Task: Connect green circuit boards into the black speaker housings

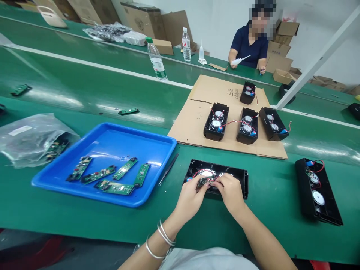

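Observation:
A black speaker housing (pixel 239 174) with round white-backed speakers and red wires lies in front of me. Over it, my left hand (pixel 192 193) pinches a small circuit board (pixel 202 182), partly hidden by the fingers. The fingers of my right hand (pixel 229 189) are closed at the board's right end, where thin wires run; a small white plug appears to be between them, though the fingertips cover most of it. Left of the hands, a blue tray (pixel 104 129) holds several green circuit boards (pixel 115 187). Tweezers (pixel 169 168) lie beside the tray.
Several speaker housings (pixel 216 122) stand on a cardboard sheet (pixel 194 112) ahead. Another housing (pixel 319 191) lies at right. A plastic bag (pixel 30 135) with boards is at far left. A water bottle (pixel 157 62) stands beyond the belt. A co-worker (pixel 249 47) sits across, holding a white bottle.

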Demonstrator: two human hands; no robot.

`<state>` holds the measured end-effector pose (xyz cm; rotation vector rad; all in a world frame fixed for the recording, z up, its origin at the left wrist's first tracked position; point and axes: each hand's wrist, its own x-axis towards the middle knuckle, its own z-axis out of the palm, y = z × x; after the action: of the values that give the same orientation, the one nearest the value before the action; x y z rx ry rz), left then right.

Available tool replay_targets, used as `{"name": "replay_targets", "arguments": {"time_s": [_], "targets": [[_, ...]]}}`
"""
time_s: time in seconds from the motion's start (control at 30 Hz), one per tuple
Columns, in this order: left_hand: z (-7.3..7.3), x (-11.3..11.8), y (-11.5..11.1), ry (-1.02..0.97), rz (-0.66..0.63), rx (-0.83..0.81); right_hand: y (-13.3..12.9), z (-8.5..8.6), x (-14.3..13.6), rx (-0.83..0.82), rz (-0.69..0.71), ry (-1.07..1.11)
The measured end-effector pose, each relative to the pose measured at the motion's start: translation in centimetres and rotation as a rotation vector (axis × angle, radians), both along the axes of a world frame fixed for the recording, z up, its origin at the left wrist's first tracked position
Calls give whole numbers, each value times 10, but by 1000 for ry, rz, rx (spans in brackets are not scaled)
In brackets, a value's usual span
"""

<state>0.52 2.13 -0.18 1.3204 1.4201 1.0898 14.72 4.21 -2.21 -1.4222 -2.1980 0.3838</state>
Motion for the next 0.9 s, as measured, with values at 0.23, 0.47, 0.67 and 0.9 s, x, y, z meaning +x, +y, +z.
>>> {"name": "replay_targets", "arguments": {"time_s": [0.23,0.47,0.67,0.9], "targets": [[0,-3,-1,24,34,-20,6,32,24,-37,152,-182],[11,-15,-2,25,74,-148,8,42,60,-95,237,-453],[17,-20,2,-162,4,-419,-16,17,51,63,171,-353],[36,-46,17,-103,-269,-451,-50,21,80,169,-61,-250]]}}
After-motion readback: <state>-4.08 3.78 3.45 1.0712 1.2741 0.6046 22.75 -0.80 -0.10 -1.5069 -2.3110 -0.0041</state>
